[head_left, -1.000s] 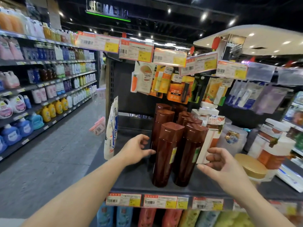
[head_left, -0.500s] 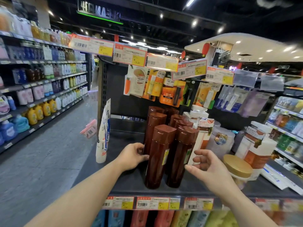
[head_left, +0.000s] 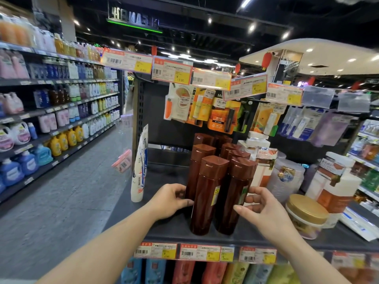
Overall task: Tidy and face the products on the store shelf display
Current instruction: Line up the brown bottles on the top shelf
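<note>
Flanking brown bottles [head_left: 207,193], curled hands touching

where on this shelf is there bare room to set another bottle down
Bare dark shelf shows between the leaning white tube and the brown bottles, running to the back panel. It is crowded right of the bottles: white boxes, clear tub and gold-lidded jar sit close together.
</note>
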Demonstrator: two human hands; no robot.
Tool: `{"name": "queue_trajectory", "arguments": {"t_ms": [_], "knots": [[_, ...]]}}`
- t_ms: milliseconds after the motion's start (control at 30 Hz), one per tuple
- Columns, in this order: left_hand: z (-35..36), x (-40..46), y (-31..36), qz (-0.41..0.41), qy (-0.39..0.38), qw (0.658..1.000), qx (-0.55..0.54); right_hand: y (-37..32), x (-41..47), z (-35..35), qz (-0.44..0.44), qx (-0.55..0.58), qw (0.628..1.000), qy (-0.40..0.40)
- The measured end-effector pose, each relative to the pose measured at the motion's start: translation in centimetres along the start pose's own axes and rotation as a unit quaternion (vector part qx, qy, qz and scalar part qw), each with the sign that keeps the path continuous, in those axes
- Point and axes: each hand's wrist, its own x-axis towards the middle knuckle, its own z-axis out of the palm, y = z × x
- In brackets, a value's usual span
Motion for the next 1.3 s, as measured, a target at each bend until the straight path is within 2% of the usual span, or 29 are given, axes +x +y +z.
{"name": "queue_trajectory", "arguments": {"t_ms": [467, 967, 1300], "knots": [[0.8, 0.6, 0.7, -0.009, -0.031, 0.999, -0.042, 1.2, 0.0, 0.8, 0.029, 0.007, 1.000, -0.005], [1.3, 0.2, 1.2, 0.001, -0.028, 0.999, -0.023, 1.6, 0.1, 1.5, 0.034, 0.040, 0.998, -0.020], [1.1, 0.2, 0.7, -0.041, -0.028, 0.998, -0.046, 1.8, 0.2, 1.3, 0.030, 0.035, 0.999, -0.027]]}}
